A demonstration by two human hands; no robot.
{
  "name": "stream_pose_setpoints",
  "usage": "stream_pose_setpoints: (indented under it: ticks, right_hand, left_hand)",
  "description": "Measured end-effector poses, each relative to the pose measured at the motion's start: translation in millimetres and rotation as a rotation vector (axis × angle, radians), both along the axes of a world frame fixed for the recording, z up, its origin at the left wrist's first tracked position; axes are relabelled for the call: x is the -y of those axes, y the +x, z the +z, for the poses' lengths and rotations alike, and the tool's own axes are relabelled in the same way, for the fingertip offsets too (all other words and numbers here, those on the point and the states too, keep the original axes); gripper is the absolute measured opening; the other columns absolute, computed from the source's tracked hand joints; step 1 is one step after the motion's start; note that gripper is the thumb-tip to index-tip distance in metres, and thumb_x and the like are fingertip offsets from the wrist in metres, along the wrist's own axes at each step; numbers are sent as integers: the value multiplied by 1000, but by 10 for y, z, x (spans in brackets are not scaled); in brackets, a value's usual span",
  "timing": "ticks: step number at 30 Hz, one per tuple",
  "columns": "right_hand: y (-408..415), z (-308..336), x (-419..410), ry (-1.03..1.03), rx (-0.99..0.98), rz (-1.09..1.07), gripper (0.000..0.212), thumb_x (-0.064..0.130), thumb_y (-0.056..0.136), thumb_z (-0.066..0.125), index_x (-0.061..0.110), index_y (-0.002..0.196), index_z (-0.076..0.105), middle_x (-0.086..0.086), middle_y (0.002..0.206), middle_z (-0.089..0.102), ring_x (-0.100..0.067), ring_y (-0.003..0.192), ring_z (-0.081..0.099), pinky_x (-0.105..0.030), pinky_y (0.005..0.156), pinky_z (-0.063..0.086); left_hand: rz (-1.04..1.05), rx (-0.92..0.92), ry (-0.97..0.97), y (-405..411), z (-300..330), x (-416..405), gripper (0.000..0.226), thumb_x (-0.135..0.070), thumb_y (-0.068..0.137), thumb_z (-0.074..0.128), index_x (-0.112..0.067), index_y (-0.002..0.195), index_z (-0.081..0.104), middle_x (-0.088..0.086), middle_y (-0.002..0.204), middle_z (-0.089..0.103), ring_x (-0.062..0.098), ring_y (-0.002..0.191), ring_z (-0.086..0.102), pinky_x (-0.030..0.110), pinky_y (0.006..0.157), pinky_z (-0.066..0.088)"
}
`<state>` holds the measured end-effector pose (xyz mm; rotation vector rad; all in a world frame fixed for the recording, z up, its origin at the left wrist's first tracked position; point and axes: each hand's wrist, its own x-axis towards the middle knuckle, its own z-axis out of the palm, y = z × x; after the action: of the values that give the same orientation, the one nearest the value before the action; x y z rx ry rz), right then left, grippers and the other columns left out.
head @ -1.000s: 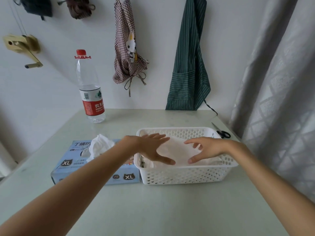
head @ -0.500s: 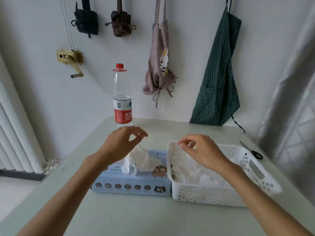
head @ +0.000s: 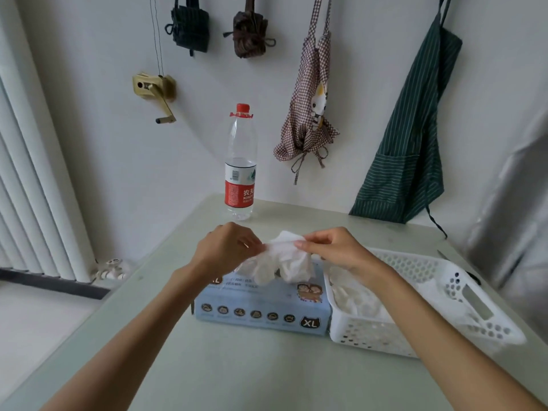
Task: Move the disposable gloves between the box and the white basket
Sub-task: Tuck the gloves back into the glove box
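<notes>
A light blue glove box (head: 261,310) marked XL lies on the table, with a white basket (head: 462,295) touching its right side. A crumpled white disposable glove (head: 281,259) is held up over the box's top. My left hand (head: 228,250) pinches its left edge and my right hand (head: 335,250) pinches its right edge. More white gloves (head: 353,295) lie inside the basket, partly hidden by my right forearm.
A water bottle (head: 240,164) with a red cap stands at the table's far edge. Aprons (head: 311,96) and small bags hang on the wall behind. A curtain (head: 513,209) hangs at the right and a radiator (head: 32,185) stands at the left.
Both hands left the basket and came together over the box. They now hold a glove between them, lifted above the box opening. The view shifted left.
</notes>
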<state>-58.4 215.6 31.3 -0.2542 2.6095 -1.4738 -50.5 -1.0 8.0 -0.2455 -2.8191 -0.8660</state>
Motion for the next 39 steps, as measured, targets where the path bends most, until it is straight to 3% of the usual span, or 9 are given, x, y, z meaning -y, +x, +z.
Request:
stream_pose_setpoints:
  ticks: [5,10,13,16,23,28,31,36,39]
  right_hand:
    - [-12,137,-43,-80,-58,-73,10,24,86,70,15,91,67,-1,85,70,-7,79,62,-11,68,46]
    - [-17,286,-7,-107,-113,-74,9,23,88,67,15,91,68,4,71,65,-3,62,58,-15,67,46]
    - [-13,356,10,-31,-141,-98,16,27,88,66,13,96,71,6,74,63,-6,68,57,-20,68,43]
    - [16,371,87,-17,-130,-90,19,26,86,69,16,103,68,3,76,59,-11,69,55,-22,64,42]
    - [121,330,-136,-131,1,-111,45,53,84,62,19,113,54,-4,100,68,-16,85,66,-33,84,55]
    - [356,88,-397,75,-148,68,74,40,67,83,33,124,37,12,121,47,-1,107,50,-13,79,42]
    - [361,-168,-422,151,-394,75,58,42,67,82,42,112,45,19,121,43,2,111,44,-16,85,39]
    - [232,-261,-559,51,-571,-92,9,24,87,66,32,90,69,19,93,67,4,86,61,-17,73,50]
    - [203,-234,-649,-38,-511,-91,9,23,89,63,30,91,70,10,82,72,-3,75,67,-20,69,55]
  left_hand:
    - [-8,-112,79,23,209,-28,25,-35,90,58,-16,105,65,-8,100,66,8,91,62,23,76,46]
    - [-31,-104,262,26,408,-40,24,-15,94,54,-14,117,59,1,120,62,19,106,60,40,95,48]
    - [-254,52,432,83,532,-68,48,-7,89,59,-17,134,45,-1,136,49,10,118,47,29,99,38]
    - [-385,141,258,138,527,-258,76,-14,76,75,-20,140,35,-10,134,42,4,122,38,23,101,34]
    - [-227,4,368,40,239,-566,12,-17,80,72,-15,90,66,7,91,73,11,79,69,26,76,56]
    - [-139,53,493,-37,21,-708,12,-28,82,70,-18,76,69,0,75,71,7,64,66,24,67,54]
    - [-128,102,495,-82,-37,-765,17,-29,83,68,-19,70,68,-1,68,68,8,58,61,20,61,48]
    - [-225,208,478,-91,-82,-765,23,-36,86,64,-21,68,68,-12,55,62,0,51,52,8,51,39]
    - [-330,227,574,-79,-77,-779,38,-42,76,67,-18,105,62,-10,93,70,-1,78,65,10,60,48]
